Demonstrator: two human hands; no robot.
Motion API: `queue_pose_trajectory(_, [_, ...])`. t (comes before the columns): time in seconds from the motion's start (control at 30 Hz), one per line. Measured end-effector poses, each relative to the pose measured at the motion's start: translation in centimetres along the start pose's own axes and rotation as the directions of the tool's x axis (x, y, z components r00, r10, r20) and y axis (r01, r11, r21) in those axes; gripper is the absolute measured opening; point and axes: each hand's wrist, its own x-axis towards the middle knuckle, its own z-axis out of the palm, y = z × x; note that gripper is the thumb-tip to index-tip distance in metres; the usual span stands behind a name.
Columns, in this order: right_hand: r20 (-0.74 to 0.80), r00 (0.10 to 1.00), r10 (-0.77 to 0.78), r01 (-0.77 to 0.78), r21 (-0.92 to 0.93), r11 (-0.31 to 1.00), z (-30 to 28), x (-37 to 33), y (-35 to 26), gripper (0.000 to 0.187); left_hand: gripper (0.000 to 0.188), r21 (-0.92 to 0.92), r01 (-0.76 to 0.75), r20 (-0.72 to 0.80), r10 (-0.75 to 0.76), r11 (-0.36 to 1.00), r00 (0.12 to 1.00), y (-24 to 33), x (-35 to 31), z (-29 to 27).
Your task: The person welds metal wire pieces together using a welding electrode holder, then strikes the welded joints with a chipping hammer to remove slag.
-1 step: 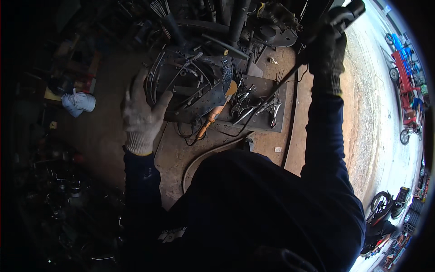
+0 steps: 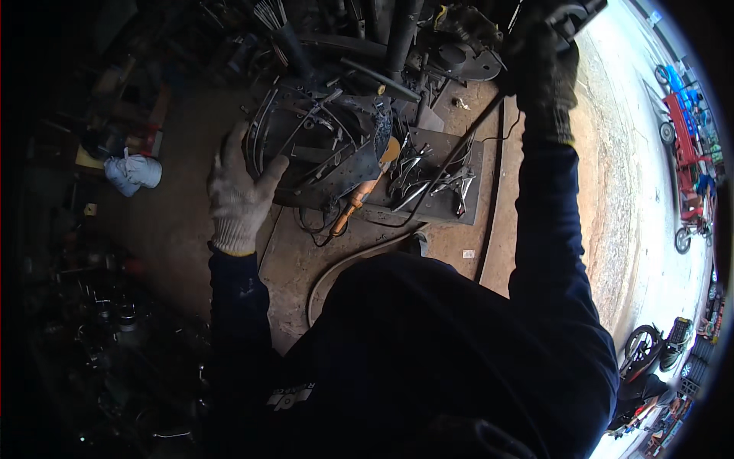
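My left hand (image 2: 235, 191), in a light knit glove, has its thumb and fingers spread beside the left edge of a dark metal workpiece (image 2: 363, 162) with curved rods. Whether it touches the metal is hard to tell. At the upper right my right hand (image 2: 547, 84), in a dark glove, is wrapped round a dark tool (image 2: 575, 21), whose kind is lost in shadow. A dark cable (image 2: 428, 190) runs down from near this hand across the bench. An orange angle grinder (image 2: 354, 205) with a yellowish disc lies against the workpiece's near right side.
Several shiny metal brackets (image 2: 461, 187) lie on a dark plate right of the grinder. Thin rods stand in a dark tube (image 2: 290, 47) behind. A hose (image 2: 325, 277) curves across the floor. A white bundle (image 2: 133, 173) sits left; a red vehicle (image 2: 679, 126) stands outside.
My right hand and its tool have shifted upward and slightly left. The cable has moved a little with them. My left hand has risen slightly, its fingers still spread.
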Motion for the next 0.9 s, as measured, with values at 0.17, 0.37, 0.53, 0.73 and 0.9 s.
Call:
queue_pose_trajectory(0.17, [-0.085,0.995,-0.054,0.067,0.161,0.985,8.2,7.9,1.8,0.035,0.092,0.136,0.2,0.135,-0.218,0.97,0.967,-3.4,0.4,2.8])
queue_pose_trajectory(0.37, [-0.125,0.927,-0.352,0.307,-0.283,0.909,11.3,12.5,3.8,0.055,0.094,0.074,0.251,0.208,-0.261,0.965,0.943,-2.7,0.9,4.0])
queue_pose_trajectory(0.53, [-0.062,0.902,-0.428,0.365,-0.42,0.831,11.0,14.6,9.3,0.062,0.101,0.092,0.099,0.15,-0.112,0.991,0.982,-4.5,0.6,5.8])
queue_pose_trajectory(0.73, [0.062,0.861,-0.505,0.494,-0.343,0.799,9.3,14.5,14.0,0.057,0.102,0.195,0.261,0.271,-0.307,0.945,0.912,-3.4,3.1,6.4])
queue_pose_trajectory(0.9, [0.07,0.887,-0.456,0.43,-0.482,0.763,7.6,11.8,12.6,0.057,0.096,0.168,0.376,0.348,-0.412,0.911,0.842,-4.6,4.6,6.3])
